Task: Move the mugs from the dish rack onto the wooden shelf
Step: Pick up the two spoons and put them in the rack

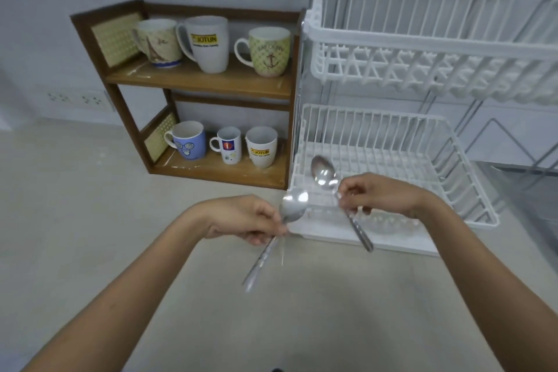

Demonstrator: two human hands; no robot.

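Pinched in left hand [241, 219]: shiny steel spoon [290, 207]. Pinched in right hand [380, 195]: second steel spoon [324, 174], over near white wire dish rack [392, 142]. Six ceramic mugs [208, 44] already on brown wooden shelf [199, 78], far left; rack mug-free. Likely finished; next, spoons down.

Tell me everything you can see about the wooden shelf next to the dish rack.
The wooden shelf is a small dark-brown unit with two lighter wooden boards and woven-look cane panels on its left side. It stands upright on the pale counter against the wall, its right side close against the white dish rack. Three mugs stand upright on each board, six in all, several with handles pointing left. Neither hand touches it.
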